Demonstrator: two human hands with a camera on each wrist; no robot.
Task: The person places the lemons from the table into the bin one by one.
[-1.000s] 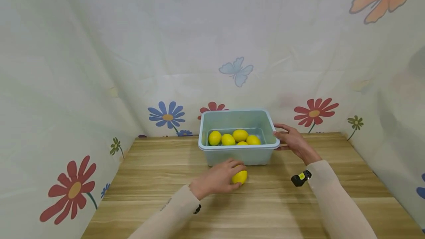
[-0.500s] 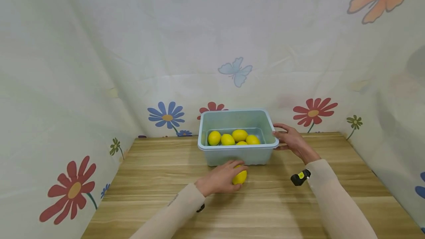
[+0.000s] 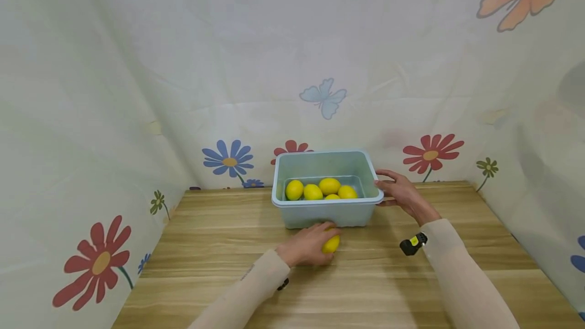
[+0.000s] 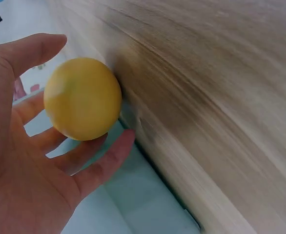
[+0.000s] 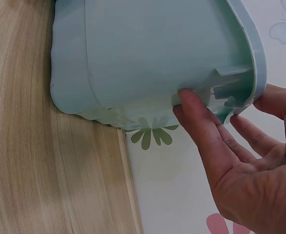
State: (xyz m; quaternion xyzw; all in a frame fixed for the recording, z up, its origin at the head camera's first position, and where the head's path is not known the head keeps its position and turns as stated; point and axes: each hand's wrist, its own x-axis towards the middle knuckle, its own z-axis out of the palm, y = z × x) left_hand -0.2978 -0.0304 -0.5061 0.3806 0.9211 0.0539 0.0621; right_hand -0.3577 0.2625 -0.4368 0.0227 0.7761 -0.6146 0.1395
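My left hand [image 3: 307, 245] curls its fingers round a yellow lemon [image 3: 331, 244] low over the table, just in front of a pale blue plastic bin [image 3: 326, 216]. In the left wrist view, the fingers lie behind and below the lemon [image 4: 82, 100], and the thumb stands beside it with a visible gap. At the bin's right end, my right hand [image 3: 404, 194] holds the rim. The right wrist view has its thumb on the rim and fingertips against the end wall of the bin [image 5: 133, 53]. Several lemons [image 3: 313, 192] lie on the bin's floor.
The wood-grain table [image 3: 219, 248] meets a white curtain [image 3: 256, 65] printed with flowers and butterflies behind the bin. The same cloth stands at the left and right sides. A black wrist device [image 3: 413, 243] sits at the right sleeve.
My left hand has shifted slightly right and closer around the lemon, which stays almost in place. The right hand and the bin have not visibly moved.
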